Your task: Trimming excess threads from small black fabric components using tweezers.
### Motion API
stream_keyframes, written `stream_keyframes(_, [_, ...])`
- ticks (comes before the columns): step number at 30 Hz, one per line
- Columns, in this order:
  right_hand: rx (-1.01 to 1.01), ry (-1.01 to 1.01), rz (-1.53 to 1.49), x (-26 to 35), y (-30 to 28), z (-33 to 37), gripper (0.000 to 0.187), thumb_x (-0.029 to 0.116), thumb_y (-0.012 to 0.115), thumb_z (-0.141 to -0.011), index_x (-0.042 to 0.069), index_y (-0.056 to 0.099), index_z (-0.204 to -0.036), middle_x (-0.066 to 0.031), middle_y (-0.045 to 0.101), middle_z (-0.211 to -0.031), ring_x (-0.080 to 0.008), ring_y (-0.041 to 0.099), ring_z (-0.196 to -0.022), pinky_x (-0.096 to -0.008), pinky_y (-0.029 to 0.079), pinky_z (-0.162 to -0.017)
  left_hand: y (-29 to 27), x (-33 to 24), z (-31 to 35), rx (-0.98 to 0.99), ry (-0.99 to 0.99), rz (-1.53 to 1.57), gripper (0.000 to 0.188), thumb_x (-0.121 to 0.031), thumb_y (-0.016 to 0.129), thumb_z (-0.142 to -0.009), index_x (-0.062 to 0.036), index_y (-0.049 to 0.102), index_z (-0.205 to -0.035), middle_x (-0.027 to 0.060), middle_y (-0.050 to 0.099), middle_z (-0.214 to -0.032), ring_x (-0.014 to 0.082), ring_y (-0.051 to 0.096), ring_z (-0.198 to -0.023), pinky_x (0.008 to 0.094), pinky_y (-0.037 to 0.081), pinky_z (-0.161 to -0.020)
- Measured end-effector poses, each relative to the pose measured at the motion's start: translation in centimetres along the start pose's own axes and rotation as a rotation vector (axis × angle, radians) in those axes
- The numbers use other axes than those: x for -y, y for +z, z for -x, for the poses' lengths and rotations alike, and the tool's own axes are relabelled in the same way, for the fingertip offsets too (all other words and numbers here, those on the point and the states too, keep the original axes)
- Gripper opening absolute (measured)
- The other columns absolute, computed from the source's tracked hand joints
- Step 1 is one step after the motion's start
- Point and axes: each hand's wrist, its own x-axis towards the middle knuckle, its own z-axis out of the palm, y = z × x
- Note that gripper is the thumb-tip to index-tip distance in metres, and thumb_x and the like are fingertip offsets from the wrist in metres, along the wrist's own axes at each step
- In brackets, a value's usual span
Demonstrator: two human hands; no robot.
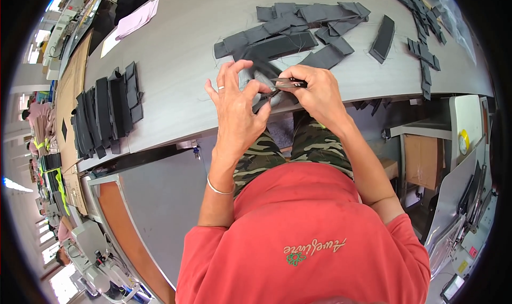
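My left hand (234,104) pinches a dark grey fabric piece (263,66) between thumb and forefinger, its other fingers raised. The piece is blurred and partly hidden behind my fingers. In my right hand (321,93) is a pair of small black thread snips (290,83), the blades pointing left toward the pinched fabric. Both hands are close together over the table's near edge. Just beyond them lies a loose heap of dark grey folded fabric strips (282,25), with thread ends sticking out.
Stacked dark fabric pieces (109,109) sit in a row on the grey table (176,64) at left. One single strip (382,39) lies right of the heap, and a chain of pieces (425,72) hangs over the right edge. Pink sheets (137,19) lie far left. A cardboard box (421,160) stands below.
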Motion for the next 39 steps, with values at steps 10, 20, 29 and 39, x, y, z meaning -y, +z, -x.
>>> stream_keyframes(10, [0.06,0.163,0.003,-0.2,0.7,-0.2,0.009,0.002,0.061,-0.077,0.003,0.062,-0.087,-0.0079,0.06,-0.07,-0.0239,0.056,-0.061,-0.0329,0.042,-0.058,4.1,1.1,1.5,-0.031,-0.287,0.6,0.023,0.005,0.069,-0.07,-0.0024,0.055,-0.087,0.0074,0.062,-0.085,0.0212,0.06,-0.072,0.0312,0.048,-0.064])
stream_keyframes(20, [0.049,-0.101,-0.053,-0.5,0.8,-0.1,0.01,0.008,0.064,-0.081,0.004,0.068,-0.089,-0.0084,0.065,-0.078,-0.0208,0.059,-0.065,-0.0304,0.046,-0.062,5.0,1.6,1.5,-0.095,-0.267,0.765,0.022,0.009,0.065,-0.069,-0.0018,0.052,-0.083,0.0058,0.061,-0.083,0.0158,0.058,-0.076,0.0281,0.048,-0.065])
stream_keyframes(29, [0.125,0.211,-0.519,-1.7,0.9,-0.6,0.006,0.007,0.065,-0.084,0.002,0.062,-0.081,0.0048,0.055,-0.072,-0.0038,0.045,-0.07,-0.0219,0.038,-0.063,4.9,1.5,1.5,-0.116,-0.167,0.681,0.024,0.012,0.062,-0.074,-0.0059,0.05,-0.083,0.0026,0.054,-0.09,0.0101,0.05,-0.081,0.0211,0.042,-0.067])
stream_keyframes(39, [0.096,0.336,-0.68,-2.5,0.9,-0.4,0.012,0.015,0.07,-0.084,0.004,0.068,-0.084,0.004,0.059,-0.071,-0.0033,0.045,-0.061,-0.0191,0.035,-0.055,4.4,1.2,0.8,0.159,-0.539,1.214,0.014,-0.015,0.069,-0.086,-0.0047,0.066,-0.095,-0.0065,0.052,-0.079,0.0017,0.041,-0.067,0.0178,0.034,-0.058])
